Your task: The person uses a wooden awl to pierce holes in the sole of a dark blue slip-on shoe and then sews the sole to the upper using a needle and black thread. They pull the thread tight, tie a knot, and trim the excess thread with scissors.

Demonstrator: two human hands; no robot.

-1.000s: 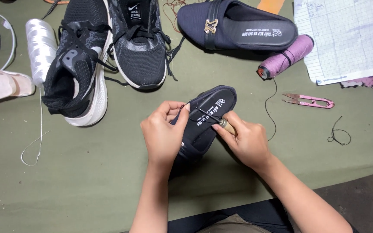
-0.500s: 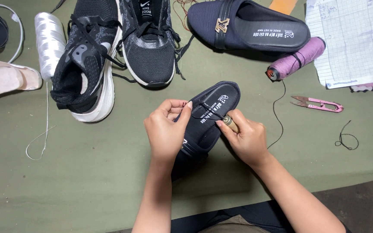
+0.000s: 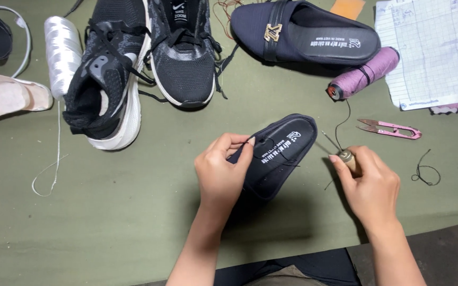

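Observation:
A dark navy slip-on shoe (image 3: 282,153) lies sole-down in the middle of the green table. My left hand (image 3: 221,172) grips its left edge and pinches a dark thread against the rim. To the right of the shoe, my right hand (image 3: 369,185) is closed on a wooden-handled awl (image 3: 347,157), whose thin needle points up-left toward the shoe. A dark thread runs from the shoe's edge across the insole and on toward a purple thread spool (image 3: 364,73).
The matching navy shoe with a gold buckle (image 3: 306,34) lies at the top. Two black-and-white sneakers (image 3: 139,69) and a white thread cone (image 3: 62,53) sit top left. Pink thread snips (image 3: 390,128), a grid paper sheet (image 3: 433,50) and a loose thread scrap (image 3: 425,172) lie right.
My right hand has drawn the awl out and away to the right of the shoe. The left hand stays on the shoe's edge, holding thread.

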